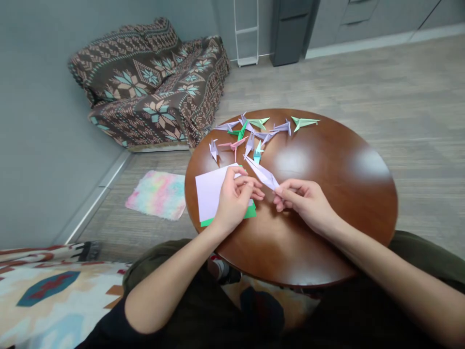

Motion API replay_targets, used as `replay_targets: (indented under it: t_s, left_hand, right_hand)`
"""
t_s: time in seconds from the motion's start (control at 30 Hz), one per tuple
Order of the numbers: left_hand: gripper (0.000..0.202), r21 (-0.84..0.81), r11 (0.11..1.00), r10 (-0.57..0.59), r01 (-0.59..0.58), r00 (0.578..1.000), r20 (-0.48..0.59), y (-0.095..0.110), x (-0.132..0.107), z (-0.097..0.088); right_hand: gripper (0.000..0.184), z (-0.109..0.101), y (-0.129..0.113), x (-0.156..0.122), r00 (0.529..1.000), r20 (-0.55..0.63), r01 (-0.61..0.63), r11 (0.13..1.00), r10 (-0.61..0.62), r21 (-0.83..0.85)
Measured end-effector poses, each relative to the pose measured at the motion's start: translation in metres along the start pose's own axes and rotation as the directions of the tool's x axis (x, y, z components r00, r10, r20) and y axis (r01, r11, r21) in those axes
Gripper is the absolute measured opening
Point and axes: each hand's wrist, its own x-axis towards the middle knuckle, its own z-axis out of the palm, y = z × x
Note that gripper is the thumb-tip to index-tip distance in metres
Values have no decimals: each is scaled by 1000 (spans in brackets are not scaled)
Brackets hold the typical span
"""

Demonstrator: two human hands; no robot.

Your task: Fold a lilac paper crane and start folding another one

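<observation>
My right hand (303, 198) pinches one end of a folded lavender paper crane (262, 173), long and narrow, with its far tip pointing up and left. Close beside it, my left hand (238, 194) hovers over the paper stack with its fingers loosely curled and apart, and I see nothing in them. Under that hand lie square sheets, a lavender sheet (210, 191) on top and a green sheet (250, 212) showing along the edge. Beyond the hands rest several finished paper cranes, among them a pink crane (234, 145) and a blue crane (257, 154).
Everything lies on a round brown wooden table (327, 232) with a glossy top. A light green crane (304, 122) sits near its far edge. Behind stands a sofa (156, 92) under a patterned cover. A pastel rug (158, 194) lies on the floor at left.
</observation>
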Motion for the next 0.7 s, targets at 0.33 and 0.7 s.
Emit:
replay_targets:
  t_s: [0.33,0.7]
  left_hand:
    - [32,-107,973,-209,204,977,-39,-10,-1,10]
    - [29,-108,975,-204,192,973,-109,-8,-2,14]
  right_hand:
    - [31,6,-5,-3,972,28,232,922,-235,-310]
    - [9,4,4,1,783,22,471,569,-622,-674]
